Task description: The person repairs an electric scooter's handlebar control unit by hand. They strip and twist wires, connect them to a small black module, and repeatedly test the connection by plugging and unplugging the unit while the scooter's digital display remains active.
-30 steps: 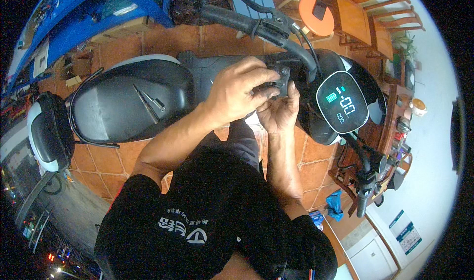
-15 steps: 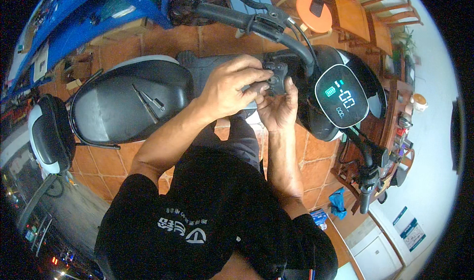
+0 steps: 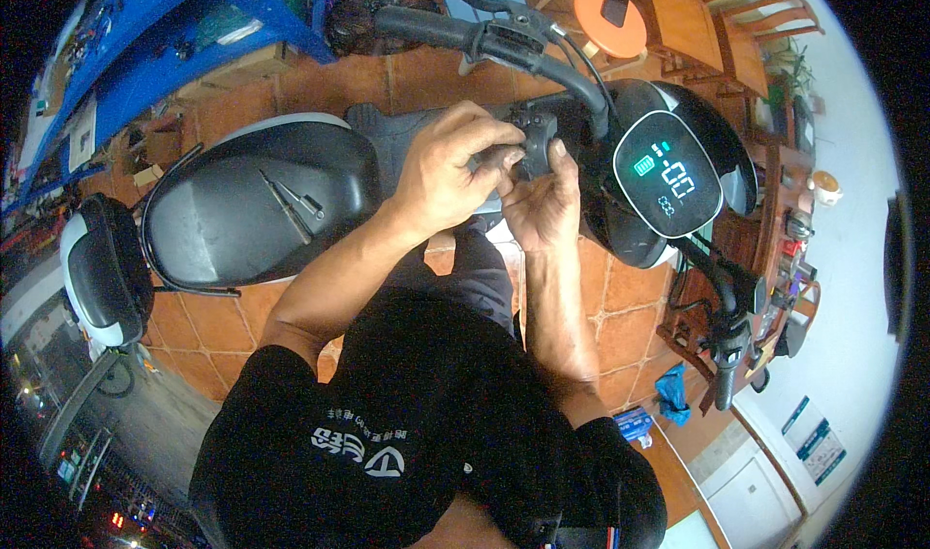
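Observation:
An electric scooter stands across the view, its black seat (image 3: 257, 200) at left and its lit dashboard display (image 3: 670, 174) at right. Between my hands is a small black part (image 3: 536, 132) with knobby shapes on top; its exact kind does not show. My right hand (image 3: 544, 195) cups it from below, thumb along its right side. My left hand (image 3: 450, 166) is closed, with thumb and fingertips pinched at the part's left side; whatever lies between these fingertips is hidden. A screwdriver (image 3: 284, 200) and a small metal piece (image 3: 310, 206) lie on the seat.
The scooter's far handlebar grip (image 3: 426, 28) and near grip (image 3: 725, 379) stick out on either side. Behind it are a blue workbench (image 3: 145, 74), a black fan (image 3: 373, 16) and an orange round stool (image 3: 610, 21). A wooden chair stands at the far right.
The black part has tilted a little in my hands, and my left fingers have shifted slightly at its side. The view has moved slightly; the screwdriver stays on the seat.

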The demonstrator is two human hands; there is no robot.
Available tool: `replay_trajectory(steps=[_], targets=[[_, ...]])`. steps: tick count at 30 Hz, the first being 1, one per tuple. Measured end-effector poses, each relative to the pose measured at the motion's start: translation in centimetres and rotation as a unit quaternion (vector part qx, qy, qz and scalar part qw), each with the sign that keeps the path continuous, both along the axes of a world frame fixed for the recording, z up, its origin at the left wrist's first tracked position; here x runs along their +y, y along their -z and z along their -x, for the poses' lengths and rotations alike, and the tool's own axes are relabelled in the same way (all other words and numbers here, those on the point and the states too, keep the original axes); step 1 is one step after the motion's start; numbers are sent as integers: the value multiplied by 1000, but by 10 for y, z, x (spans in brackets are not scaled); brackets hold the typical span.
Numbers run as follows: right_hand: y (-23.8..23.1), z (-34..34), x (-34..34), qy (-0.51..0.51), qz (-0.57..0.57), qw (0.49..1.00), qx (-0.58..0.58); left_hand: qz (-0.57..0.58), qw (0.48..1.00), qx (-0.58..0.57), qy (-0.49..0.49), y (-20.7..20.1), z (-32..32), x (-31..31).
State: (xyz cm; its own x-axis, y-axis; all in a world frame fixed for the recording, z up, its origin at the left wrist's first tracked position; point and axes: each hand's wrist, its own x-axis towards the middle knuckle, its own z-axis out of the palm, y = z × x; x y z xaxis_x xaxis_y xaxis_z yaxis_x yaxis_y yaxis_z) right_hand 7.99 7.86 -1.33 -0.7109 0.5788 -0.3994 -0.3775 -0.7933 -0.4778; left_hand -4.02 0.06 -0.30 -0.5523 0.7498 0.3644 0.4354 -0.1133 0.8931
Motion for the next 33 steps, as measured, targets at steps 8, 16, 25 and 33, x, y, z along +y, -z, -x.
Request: replay_trajectory(steps=[8, 16, 25, 33], targets=[[-3, 1, -4, 23, -80, 996, -15, -2, 1000, -5, 27, 0, -2, 0], [-8, 6, -4, 14, -85, 996, 17, -45, 975, -219, -18, 5, -23, -8], [-12, 4, -1, -19, -38, 997, 63, 38, 911, -408, 55, 7, -7, -3], [-9, 3, -5, 6, -113, 994, -4, 96, 862, -496, 39, 12, -6, -5]])
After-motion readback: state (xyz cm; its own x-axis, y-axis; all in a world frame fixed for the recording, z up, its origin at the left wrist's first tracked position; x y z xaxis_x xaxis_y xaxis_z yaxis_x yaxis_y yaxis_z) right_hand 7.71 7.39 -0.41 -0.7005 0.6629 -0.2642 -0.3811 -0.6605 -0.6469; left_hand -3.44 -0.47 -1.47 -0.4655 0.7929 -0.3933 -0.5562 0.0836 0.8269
